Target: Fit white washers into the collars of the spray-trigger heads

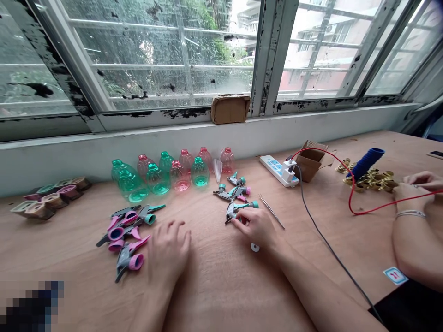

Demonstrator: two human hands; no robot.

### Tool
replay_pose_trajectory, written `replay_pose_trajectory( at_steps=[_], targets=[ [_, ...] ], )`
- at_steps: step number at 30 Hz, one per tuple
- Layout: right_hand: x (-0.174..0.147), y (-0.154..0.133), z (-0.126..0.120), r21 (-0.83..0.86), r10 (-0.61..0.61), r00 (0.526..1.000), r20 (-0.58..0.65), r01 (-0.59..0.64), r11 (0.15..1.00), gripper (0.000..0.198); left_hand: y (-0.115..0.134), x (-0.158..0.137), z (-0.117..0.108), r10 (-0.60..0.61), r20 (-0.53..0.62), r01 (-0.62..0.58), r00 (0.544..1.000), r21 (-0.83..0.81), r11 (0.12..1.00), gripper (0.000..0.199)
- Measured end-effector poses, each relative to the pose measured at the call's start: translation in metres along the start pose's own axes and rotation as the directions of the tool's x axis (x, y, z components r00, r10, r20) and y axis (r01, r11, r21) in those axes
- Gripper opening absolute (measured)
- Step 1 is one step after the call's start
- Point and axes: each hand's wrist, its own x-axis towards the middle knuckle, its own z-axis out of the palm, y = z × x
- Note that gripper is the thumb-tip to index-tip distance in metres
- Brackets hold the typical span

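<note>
My right hand [256, 227] pinches a grey and teal spray bottle trigger head [231, 211] at the near end of a small group; its fingertips partly cover it. Just beyond lie more trigger heads [226, 193] in grey, teal and pink. My left hand [168, 251] is over the table with its fingers apart, holding nothing, a little blurred. Left of it is a loose pile of pink, teal and grey trigger heads [135, 262]. A small white disc [255, 247] lies by my right wrist, and thin metal rods [272, 212] rest to the right of that hand.
Green bottles [161, 182] and pink bottles [180, 179] stand along the wall. Small cups [55, 200] sit at far left. A power strip [275, 168], red cable [350, 198] and open carton [309, 163] are to the right. Another person's hands [413, 191] work beside brass-coloured parts [375, 180].
</note>
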Motion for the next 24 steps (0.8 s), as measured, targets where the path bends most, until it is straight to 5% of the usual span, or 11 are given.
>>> replay_pose_trajectory(
  at_steps=[5,12,18,24],
  targets=[
    [-0.001,-0.004,0.001,-0.001,-0.026,0.999,0.021,0.026,1.000,0.024,-0.010,0.004,-0.011,-0.232,-0.019,0.227,0.973,0.288,0.930,0.046],
    [0.006,-0.005,-0.023,-0.043,-0.084,0.974,0.210,0.095,0.995,0.025,0.007,0.001,-0.009,-0.195,0.187,0.158,0.963,0.196,0.968,0.047],
    [0.009,-0.002,-0.052,-0.151,0.126,0.806,0.579,-0.045,0.987,0.021,0.009,0.005,-0.019,-0.262,0.115,0.217,0.958,0.303,0.928,0.043],
    [0.005,0.000,-0.047,-0.162,0.177,0.679,0.712,-0.086,0.983,0.017,0.007,0.004,-0.013,-0.285,0.286,0.203,0.915,0.284,0.937,0.048]
  ],
)
